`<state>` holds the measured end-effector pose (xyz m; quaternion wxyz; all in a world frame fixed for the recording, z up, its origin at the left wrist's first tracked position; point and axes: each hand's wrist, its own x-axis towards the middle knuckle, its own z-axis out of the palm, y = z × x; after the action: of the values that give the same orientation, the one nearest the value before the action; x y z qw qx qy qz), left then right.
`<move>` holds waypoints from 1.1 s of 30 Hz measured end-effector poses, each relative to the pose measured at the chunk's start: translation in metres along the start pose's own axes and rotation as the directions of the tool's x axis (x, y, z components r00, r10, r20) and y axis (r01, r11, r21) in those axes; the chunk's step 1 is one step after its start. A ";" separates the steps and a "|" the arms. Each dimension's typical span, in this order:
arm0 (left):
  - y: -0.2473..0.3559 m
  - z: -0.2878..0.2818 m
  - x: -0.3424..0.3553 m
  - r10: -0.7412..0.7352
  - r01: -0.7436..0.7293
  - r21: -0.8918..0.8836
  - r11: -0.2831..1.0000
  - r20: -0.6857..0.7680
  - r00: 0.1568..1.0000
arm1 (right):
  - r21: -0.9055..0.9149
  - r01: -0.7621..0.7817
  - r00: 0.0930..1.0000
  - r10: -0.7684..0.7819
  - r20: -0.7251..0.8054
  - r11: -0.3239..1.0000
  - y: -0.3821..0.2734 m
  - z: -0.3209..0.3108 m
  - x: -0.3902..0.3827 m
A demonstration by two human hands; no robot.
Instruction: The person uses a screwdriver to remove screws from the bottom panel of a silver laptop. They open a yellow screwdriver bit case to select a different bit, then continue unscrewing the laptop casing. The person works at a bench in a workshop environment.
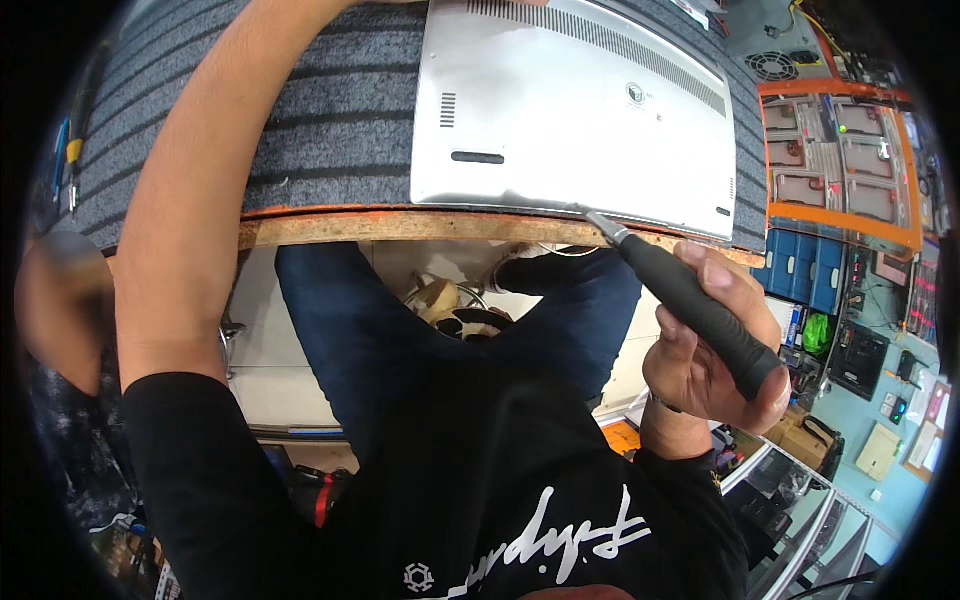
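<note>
A silver laptop [570, 130] lies bottom side up on the bench, its vent slots and rubber feet showing. My right hand [720, 340] is closed around the black grip of a screwdriver [690, 295]. The metal tip points at the laptop's near edge and appears to touch it. My left forearm [200, 180] reaches across the bench to the far side. Only a sliver of my left hand [530, 2] shows at the top of the picture, by the laptop's far edge; its fingers are mostly cut off.
Grey striped matting [330, 120] covers the bench, whose front edge is bare wood [330, 230]. Yellow-and-black and blue tools [72, 150] lie at the far left. On the right are an orange-framed case of small parts [840, 160] and blue drawers [800, 270]. A person [70, 400] is at the left.
</note>
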<state>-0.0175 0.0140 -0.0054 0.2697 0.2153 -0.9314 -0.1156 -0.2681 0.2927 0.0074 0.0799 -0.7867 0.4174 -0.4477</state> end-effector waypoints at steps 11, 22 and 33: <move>0.001 0.001 -0.001 -0.174 0.174 0.012 0.985 0.104 0.979 | -0.090 0.057 0.998 -0.056 0.006 0.994 0.002 0.009 -0.004; 0.003 0.002 0.000 -0.214 0.210 0.045 0.977 0.115 0.970 | -0.169 0.081 0.995 -0.070 0.068 0.982 -0.001 0.005 -0.003; 0.002 0.002 0.001 -0.208 0.202 0.061 0.978 0.117 0.971 | -0.098 0.243 0.961 -0.253 -0.109 0.965 0.004 0.025 -0.010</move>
<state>-0.0197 0.0161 -0.0057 0.1931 0.3093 -0.9216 -0.1333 -0.2531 0.2909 -0.0156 -0.0351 -0.8068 0.3381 -0.4832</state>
